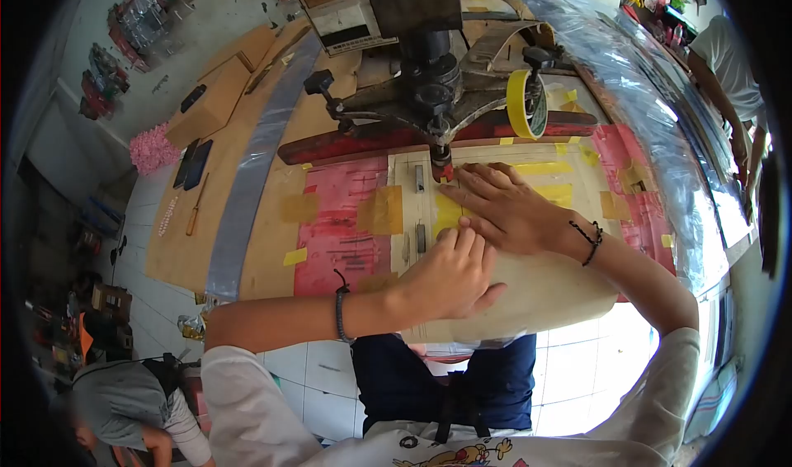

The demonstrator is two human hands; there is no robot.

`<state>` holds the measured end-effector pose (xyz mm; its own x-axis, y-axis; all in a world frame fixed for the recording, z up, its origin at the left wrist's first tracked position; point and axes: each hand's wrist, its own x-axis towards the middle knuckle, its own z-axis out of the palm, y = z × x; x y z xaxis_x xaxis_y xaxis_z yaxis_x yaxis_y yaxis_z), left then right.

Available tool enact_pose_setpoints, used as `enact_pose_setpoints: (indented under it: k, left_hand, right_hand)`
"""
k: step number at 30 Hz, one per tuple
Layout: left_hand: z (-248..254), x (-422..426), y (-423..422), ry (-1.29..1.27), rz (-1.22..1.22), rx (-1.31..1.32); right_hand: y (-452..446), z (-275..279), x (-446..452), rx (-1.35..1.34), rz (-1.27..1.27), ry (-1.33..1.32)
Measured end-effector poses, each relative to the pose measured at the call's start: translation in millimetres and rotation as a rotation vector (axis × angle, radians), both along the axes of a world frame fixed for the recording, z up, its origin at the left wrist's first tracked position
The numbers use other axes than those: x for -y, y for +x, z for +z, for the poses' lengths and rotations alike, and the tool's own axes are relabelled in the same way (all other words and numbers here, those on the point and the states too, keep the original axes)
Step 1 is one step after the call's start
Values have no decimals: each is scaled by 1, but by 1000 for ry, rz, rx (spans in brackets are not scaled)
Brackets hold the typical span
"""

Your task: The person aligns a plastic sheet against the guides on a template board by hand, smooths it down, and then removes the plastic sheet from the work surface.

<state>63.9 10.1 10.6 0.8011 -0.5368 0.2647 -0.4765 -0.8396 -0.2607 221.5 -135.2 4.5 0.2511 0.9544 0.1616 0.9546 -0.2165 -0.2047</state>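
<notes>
My right hand lies flat with fingers spread on a pale board, just right of the machine's press head. Under its fingers are strips of yellow tape. My left hand is closed, fingers curled against the board beside the right thumb and its own thumb pointing out. Whatever its fingertips may hold is hidden. Two small dark metal pieces sit in the board, left of the hands. Beneath the board lies a red-stained sheet patched with brown tape.
Overhead stands a machine with black knobs; a yellow tape roll hangs on its right arm. A red bar crosses behind the board. Left on the table are a phone and a screwdriver. People are at right and lower left.
</notes>
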Motion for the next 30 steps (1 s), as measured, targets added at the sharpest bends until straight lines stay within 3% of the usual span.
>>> enact_pose_setpoints:
  k: [6, 13, 18, 21, 26, 30]
  left_hand:
    - [3, -11, 1, -109, -72, 75]
    - [4, -12, -10, 12, -9, 23]
    - [15, -19, -6, 31, -54, -53]
    - [15, -17, -6, 50, -38, -63]
    - [8, -18, -5, 58, 9, -2]
    - [12, -20, -3, 60, 64, -50]
  right_hand:
    - [-3, 4, 1, 15, -51, -39]
    - [1, 12, -3, 5, -37, -32]
    - [-4, 12, -6, 75, -43, 234]
    - [-8, 20, 3, 74, 39, 179]
    - [-31, 42, 7, -179, -107, -6]
    - [-28, 22, 8, -28, -16, 4]
